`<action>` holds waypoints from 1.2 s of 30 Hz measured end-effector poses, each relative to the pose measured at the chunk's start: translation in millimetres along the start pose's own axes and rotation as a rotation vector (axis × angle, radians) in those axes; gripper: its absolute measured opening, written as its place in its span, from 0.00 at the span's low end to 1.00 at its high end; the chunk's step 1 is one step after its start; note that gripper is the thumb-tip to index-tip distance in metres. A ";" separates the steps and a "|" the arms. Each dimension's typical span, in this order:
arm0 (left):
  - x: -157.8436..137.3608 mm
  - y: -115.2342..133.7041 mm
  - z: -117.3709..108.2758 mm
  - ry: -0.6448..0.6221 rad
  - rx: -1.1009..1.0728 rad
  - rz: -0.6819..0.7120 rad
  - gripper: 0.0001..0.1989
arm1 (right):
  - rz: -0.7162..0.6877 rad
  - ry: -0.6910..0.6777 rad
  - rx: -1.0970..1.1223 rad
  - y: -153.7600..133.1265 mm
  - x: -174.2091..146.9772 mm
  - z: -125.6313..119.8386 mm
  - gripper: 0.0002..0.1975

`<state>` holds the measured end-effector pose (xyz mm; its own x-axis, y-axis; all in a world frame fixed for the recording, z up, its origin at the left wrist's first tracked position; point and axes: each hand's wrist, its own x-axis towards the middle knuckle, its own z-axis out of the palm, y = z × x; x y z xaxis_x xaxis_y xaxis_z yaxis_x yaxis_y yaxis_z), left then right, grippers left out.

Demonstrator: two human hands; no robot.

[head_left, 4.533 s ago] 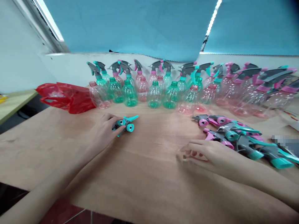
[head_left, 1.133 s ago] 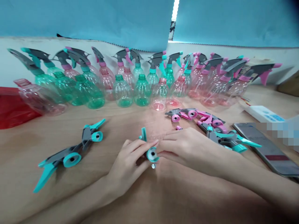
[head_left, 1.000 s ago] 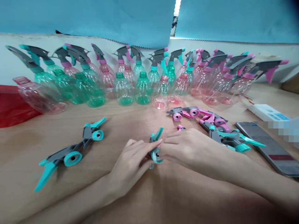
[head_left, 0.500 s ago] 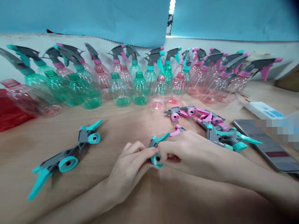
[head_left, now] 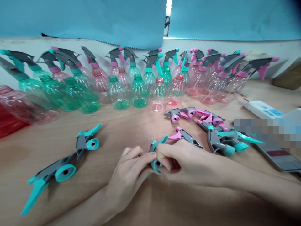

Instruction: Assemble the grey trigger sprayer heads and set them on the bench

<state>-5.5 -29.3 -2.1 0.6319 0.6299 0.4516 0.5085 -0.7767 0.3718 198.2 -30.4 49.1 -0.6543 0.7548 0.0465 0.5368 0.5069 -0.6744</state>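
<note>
Both hands meet at a grey and teal trigger spray head (head_left: 154, 147) low over the table. My left hand (head_left: 128, 171) is closed round its left side, thumb and index finger pressed on it. My right hand (head_left: 185, 160) has its fingers curled at the teal collar, which they partly cover; whether a small part is pinched there I cannot make out. Just beyond my right hand lies a grey and pink spray head (head_left: 185, 137). To the left, two more teal spray heads (head_left: 87, 144) rest on the wood.
Clear, green and pink bottles (head_left: 139, 91) stand in rows at the back, many topped with spray heads. Pink spray heads (head_left: 191, 113) and teal ones (head_left: 223, 142) are heaped at the right. A phone (head_left: 275, 150), a white device (head_left: 262, 109) and a red bag (head_left: 11, 122) flank them.
The view has shifted slightly. My right hand has moved a little, and more of the pink spray head behind it shows. Both hands stay on the teal spray head.
</note>
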 end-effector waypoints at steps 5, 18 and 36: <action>-0.5 -0.2 0.1 0.004 -0.022 -0.019 0.10 | -0.038 0.009 0.016 -0.8 1.7 3.3 0.12; -3.5 -4.0 3.4 0.045 -0.014 -0.050 0.14 | -0.127 0.148 -0.094 2.2 -1.8 17.4 0.10; 6.5 3.7 1.0 0.137 0.026 -0.104 0.10 | -0.199 0.546 -0.604 -9.1 -7.7 37.7 0.10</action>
<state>1.0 -28.1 1.4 0.4900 0.7004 0.5190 0.5831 -0.7059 0.4021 178.3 -56.6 27.0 -0.5004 0.6445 0.5781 0.7333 0.6705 -0.1129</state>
